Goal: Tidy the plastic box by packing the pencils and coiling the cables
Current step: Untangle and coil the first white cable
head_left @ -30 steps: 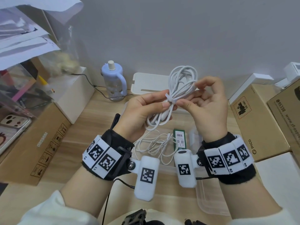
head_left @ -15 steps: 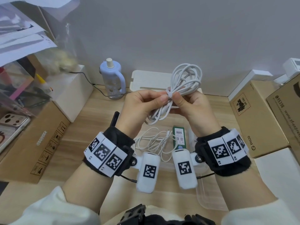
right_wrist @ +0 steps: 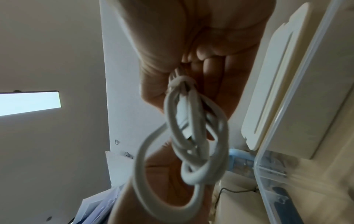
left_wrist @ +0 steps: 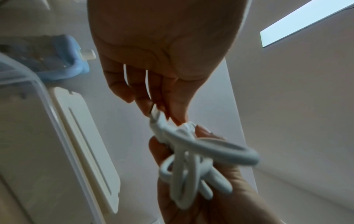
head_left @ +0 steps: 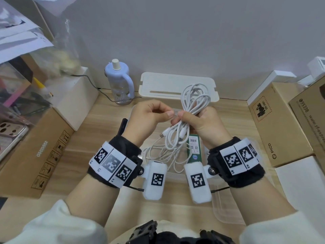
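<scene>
Both hands (head_left: 175, 118) lowered w/ cable coil (head_left: 194, 101).

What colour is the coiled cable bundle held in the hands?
White; the coiled cable bundle shows best in the head view.

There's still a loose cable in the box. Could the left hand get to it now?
Probably not yet: the left hand pinches the strap end of the coiled cable. The loose cable lies uncovered below, so once freed, likely yes.
</scene>
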Action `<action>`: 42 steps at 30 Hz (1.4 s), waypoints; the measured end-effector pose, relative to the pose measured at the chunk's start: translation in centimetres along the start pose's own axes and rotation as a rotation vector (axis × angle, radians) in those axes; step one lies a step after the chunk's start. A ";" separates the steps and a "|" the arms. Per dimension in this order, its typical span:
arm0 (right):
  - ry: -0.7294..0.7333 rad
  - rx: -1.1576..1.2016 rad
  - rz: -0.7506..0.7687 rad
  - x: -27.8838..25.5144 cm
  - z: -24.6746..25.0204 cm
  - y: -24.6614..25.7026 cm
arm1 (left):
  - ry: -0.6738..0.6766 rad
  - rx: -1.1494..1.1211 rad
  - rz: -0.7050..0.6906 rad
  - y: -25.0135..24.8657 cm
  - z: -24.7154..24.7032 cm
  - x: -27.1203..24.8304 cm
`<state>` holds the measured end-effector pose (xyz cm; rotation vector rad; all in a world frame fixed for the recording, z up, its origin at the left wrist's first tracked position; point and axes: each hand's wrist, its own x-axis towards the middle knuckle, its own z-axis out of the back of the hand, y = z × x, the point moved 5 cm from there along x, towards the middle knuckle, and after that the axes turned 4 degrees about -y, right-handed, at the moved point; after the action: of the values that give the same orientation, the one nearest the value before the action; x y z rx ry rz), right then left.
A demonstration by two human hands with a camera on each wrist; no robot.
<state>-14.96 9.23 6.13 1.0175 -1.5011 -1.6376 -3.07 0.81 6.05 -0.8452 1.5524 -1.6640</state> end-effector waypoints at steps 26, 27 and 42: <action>0.195 -0.963 -0.472 8.5 -0.8 -11.0 | 0.027 0.247 0.474 10.9 7.0 0.1; 0.215 -1.069 -0.466 8.7 -0.3 -11.3 | 0.023 0.239 0.474 11.1 7.0 0.2; 0.261 -1.203 -0.486 8.4 0.9 -12.5 | -0.007 0.180 0.456 11.0 7.0 0.2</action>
<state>-19.34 3.42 -7.07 0.8143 0.0657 -2.1320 3.29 -3.53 -4.45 -0.3659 1.4327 -1.4330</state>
